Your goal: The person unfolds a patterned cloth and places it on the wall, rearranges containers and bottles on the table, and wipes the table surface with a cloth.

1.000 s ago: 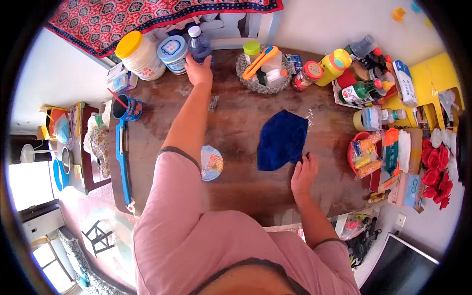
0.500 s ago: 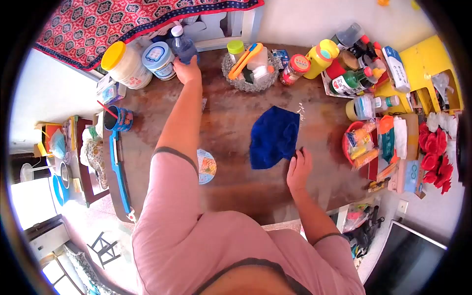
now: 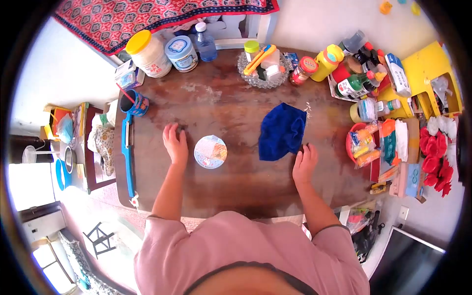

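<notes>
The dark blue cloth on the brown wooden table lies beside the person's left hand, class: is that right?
The side is wrong: the dark blue cloth on the brown wooden table lies beside the person's right hand, as the head view shows.

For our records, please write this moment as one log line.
left hand: open, beside round disc | right hand: open, near blue cloth, contact unclear | disc, cloth: on table

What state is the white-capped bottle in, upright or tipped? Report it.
Upright: the bottle stands on the table, its white cap on top.
</notes>
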{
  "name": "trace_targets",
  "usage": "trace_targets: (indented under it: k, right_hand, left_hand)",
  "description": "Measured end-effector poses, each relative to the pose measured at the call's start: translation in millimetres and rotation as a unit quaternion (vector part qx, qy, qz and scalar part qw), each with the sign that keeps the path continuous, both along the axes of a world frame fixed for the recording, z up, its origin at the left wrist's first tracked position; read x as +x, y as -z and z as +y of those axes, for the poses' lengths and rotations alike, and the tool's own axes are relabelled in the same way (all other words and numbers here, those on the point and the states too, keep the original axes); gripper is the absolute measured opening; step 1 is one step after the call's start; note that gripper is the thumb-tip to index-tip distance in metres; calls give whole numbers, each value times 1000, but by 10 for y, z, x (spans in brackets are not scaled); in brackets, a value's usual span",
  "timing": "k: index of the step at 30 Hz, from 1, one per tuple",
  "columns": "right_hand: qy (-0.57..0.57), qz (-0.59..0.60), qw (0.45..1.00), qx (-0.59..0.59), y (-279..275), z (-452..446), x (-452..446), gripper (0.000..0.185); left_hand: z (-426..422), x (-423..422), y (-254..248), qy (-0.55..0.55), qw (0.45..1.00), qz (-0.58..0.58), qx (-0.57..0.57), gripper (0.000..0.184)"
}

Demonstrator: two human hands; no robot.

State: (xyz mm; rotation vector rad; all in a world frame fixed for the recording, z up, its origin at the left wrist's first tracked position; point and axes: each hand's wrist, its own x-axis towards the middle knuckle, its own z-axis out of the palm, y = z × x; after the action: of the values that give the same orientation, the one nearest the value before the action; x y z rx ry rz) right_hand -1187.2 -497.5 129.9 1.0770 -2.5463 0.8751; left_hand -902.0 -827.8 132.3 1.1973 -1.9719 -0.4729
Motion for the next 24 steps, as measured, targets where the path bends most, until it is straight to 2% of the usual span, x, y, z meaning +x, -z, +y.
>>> trace_targets:
  k: [2,3,5,7,8,10,12,14,17,19,20,22,24]
  right_hand:
    - [-9,6,1000,3,-12,3,4,31]
    - [-12,-5,1000,-14,-1,13,3,30]
    - [-19,-7,999,-34,0,-10,-97,29]
    - [12,-69,992,-106,32,18,-182,28]
    - [10,-68,992,-104,-64,-14,-251,28]
    - [-27,-214,954,-210,-350,-374,-514,27]
    - [-38,-436,865,-247,-371,-908,-827,26]
    - [-8,-571,778,-262,-409,-1418,-1032,26]
    - [13,-585,776,-235,-379,-2005,-1168,28]
    - [66,-628,732,-255,-328,-2266,-1261,31]
    - [66,-629,732,-254,-277,-2363,-1315,31]
    - [86,-673,678,-282,-194,-2532,-1425,39]
    - [103,-660,683,-295,-287,-2650,-1415,38]
  left_hand:
    - [260,117,52,-38,991,-119,-48,36]
    - [367,138,75,-48,987,-151,-27,40]
    - [495,127,74,-58,980,-190,-17,42]
    - [516,87,73,-58,977,-206,-13,42]
    - [512,56,57,-69,974,-217,-3,42]
    - [508,33,43,-92,969,-229,9,41]
    - [521,24,32,-94,967,-238,15,40]
    - [510,5,39,-105,964,-244,13,40]
    - [496,-6,40,-114,960,-254,10,39]
    - [510,-19,26,-113,960,-258,9,39]
    - [514,-27,10,-114,959,-260,10,39]
    - [510,-41,3,-116,958,-262,11,39]
    - [507,-38,4,-110,963,-246,17,40]
